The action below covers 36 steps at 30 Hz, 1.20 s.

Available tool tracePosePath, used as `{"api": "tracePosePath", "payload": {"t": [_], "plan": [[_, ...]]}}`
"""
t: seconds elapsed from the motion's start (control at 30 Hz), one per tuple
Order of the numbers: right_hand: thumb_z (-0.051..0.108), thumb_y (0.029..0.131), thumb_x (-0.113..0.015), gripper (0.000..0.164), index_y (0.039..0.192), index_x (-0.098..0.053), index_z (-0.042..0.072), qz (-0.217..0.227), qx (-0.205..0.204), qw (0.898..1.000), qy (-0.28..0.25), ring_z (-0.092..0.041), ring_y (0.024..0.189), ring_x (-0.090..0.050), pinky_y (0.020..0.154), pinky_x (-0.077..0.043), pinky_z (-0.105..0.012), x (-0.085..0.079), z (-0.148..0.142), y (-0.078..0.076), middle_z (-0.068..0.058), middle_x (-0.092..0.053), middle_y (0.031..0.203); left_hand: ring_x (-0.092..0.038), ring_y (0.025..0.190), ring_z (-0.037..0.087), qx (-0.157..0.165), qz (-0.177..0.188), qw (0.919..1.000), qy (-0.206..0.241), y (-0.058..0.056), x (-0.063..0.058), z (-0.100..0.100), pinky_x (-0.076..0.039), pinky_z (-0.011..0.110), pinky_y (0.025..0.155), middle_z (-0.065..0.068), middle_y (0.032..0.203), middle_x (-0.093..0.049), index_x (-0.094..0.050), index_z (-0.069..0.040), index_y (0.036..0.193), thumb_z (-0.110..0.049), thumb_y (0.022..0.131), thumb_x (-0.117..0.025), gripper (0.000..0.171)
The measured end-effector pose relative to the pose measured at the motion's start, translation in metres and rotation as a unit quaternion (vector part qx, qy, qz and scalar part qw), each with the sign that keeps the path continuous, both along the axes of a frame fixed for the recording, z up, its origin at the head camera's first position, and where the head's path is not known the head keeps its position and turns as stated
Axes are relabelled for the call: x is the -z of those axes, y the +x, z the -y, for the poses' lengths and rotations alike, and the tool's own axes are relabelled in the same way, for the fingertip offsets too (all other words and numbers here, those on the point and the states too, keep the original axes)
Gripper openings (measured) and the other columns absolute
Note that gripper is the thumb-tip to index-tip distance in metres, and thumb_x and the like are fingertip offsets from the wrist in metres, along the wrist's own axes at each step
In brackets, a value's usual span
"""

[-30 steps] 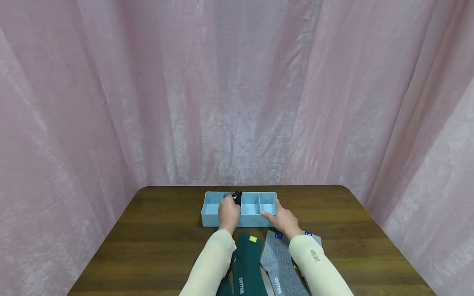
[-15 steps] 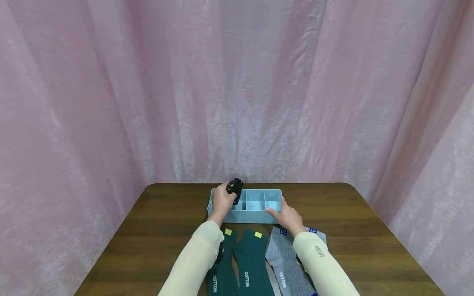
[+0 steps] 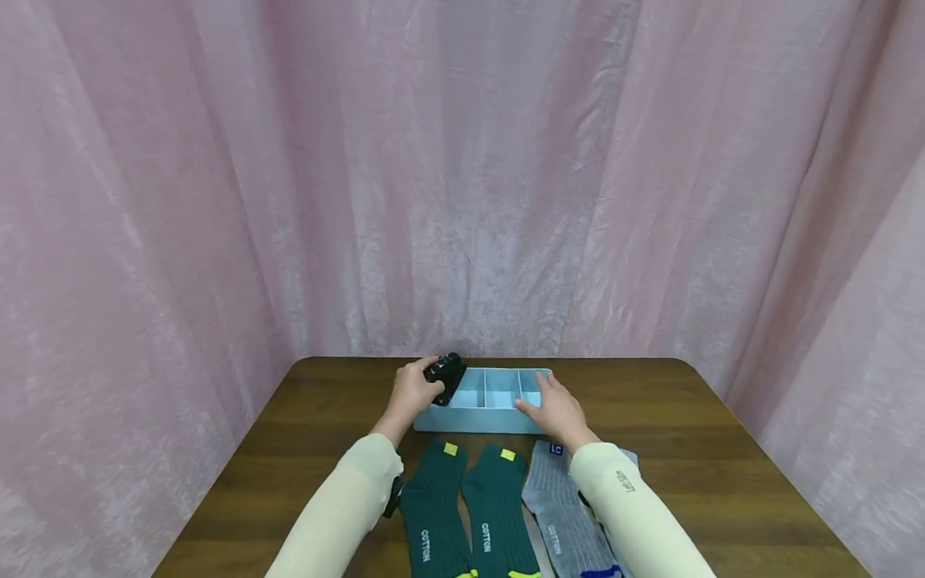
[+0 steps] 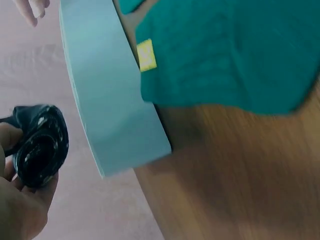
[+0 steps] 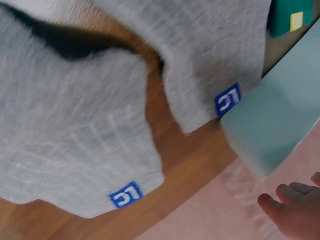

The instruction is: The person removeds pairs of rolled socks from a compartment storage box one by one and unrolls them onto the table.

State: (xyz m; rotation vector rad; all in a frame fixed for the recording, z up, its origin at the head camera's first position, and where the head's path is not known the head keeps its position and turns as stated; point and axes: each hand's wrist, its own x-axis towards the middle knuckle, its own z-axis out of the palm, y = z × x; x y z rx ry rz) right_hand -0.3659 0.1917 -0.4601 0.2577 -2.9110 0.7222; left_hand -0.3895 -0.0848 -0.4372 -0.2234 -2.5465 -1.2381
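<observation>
My left hand (image 3: pixel 410 393) grips a rolled-up black sock (image 3: pixel 446 376) over the left end of a light blue divided box (image 3: pixel 477 419). In the left wrist view, the rolled black sock (image 4: pixel 41 145) shows pale marks and a spiral of layers, with thumb and fingers around it. My right hand (image 3: pixel 560 413) is at the box's right end, thumb and fingers spread over the rightmost compartment. The right wrist view has the right hand (image 5: pixel 300 212) with extended fingers beside the box's end; whether they touch it cannot be told. The box's leftmost part is hidden by the left hand.
Two green socks (image 3: pixel 437 510) (image 3: pixel 499 514) with yellow labels lie flat before the box. To their right lie grey socks (image 3: pixel 560 514) with blue labels, partly under the right sleeve. A wooden table (image 3: pixel 260 482) bears everything; a pink curtain (image 3: pixel 462 177) hangs behind.
The left hand has lifted the rolled black sock from within the box and carried it left to the box's left end. The right hand stays at the right end, its fingers shifting slightly inward.
</observation>
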Motion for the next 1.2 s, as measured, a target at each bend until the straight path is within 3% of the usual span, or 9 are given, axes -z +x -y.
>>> {"api": "tracePosePath", "payload": {"t": [0.2, 0.33, 0.47, 0.73, 0.93, 1.2], "plan": [[0.044, 0.091, -0.07, 0.086, 0.157, -0.028, 0.007, -0.015, -0.08, 0.997, -0.014, -0.041, 0.143, -0.03, 0.11, -0.031, -0.059, -0.007, 0.027, 0.001, -0.018, -0.024, 0.16, -0.06, 0.083, 0.022, 0.053, 0.035, 0.998, 0.001, 0.005, -0.002, 0.021, -0.052, 0.03, 0.063, 0.016, 0.116, -0.068, -0.067, -0.007, 0.128, 0.001, 0.076, -0.069, 0.053], [0.041, 0.089, -0.073, 0.087, 0.158, -0.027, 0.014, -0.022, -0.132, 0.991, -0.021, -0.036, 0.143, -0.031, 0.109, -0.033, -0.057, -0.015, 0.052, 0.006, -0.011, -0.023, 0.162, -0.062, 0.084, 0.021, 0.087, 0.053, 0.9947, -0.013, 0.01, -0.003, 0.028, -0.054, 0.032, 0.068, 0.015, 0.113, -0.069, -0.069, -0.01, 0.125, 0.0, 0.077, -0.071, 0.049], [0.041, 0.089, -0.074, 0.088, 0.159, -0.025, 0.019, -0.019, -0.156, 0.987, -0.019, -0.032, 0.144, -0.032, 0.11, -0.034, -0.054, -0.019, 0.07, 0.013, -0.008, -0.023, 0.163, -0.063, 0.091, 0.023, 0.118, 0.057, 0.9909, -0.032, 0.019, -0.002, 0.033, -0.055, 0.038, 0.075, 0.013, 0.114, -0.068, -0.069, -0.009, 0.125, 0.0, 0.079, -0.071, 0.046], [0.037, 0.086, -0.078, 0.089, 0.157, -0.029, 0.017, -0.031, -0.228, 0.973, -0.008, -0.031, 0.14, -0.039, 0.108, -0.038, -0.051, -0.022, 0.088, 0.026, -0.008, -0.032, 0.159, -0.061, 0.106, 0.025, 0.193, 0.086, 0.9756, -0.061, 0.036, -0.009, 0.045, -0.054, 0.041, 0.084, 0.01, 0.122, -0.066, -0.064, -0.008, 0.13, 0.001, 0.082, -0.068, 0.049], [0.038, 0.088, -0.076, 0.073, 0.15, -0.044, 0.015, -0.055, -0.256, 0.965, 0.009, -0.024, 0.126, -0.055, 0.1, -0.047, -0.044, -0.018, 0.099, 0.031, -0.006, -0.053, 0.144, -0.061, 0.113, 0.027, 0.239, 0.111, 0.9637, -0.042, 0.044, -0.008, 0.052, -0.054, 0.041, 0.087, 0.008, 0.125, -0.065, -0.054, -0.01, 0.138, 0.003, 0.084, -0.066, 0.056], [0.033, 0.086, -0.079, 0.041, 0.122, -0.066, 0.019, -0.059, -0.258, 0.964, -0.033, -0.009, 0.096, -0.065, 0.083, -0.054, -0.033, -0.014, 0.11, 0.04, 0.005, -0.069, 0.11, -0.059, 0.117, 0.031, 0.274, 0.116, 0.9545, -0.005, 0.061, -0.003, 0.068, -0.051, 0.044, 0.092, 0.013, 0.128, -0.063, -0.05, -0.004, 0.141, -0.005, 0.088, -0.067, 0.055]]}}
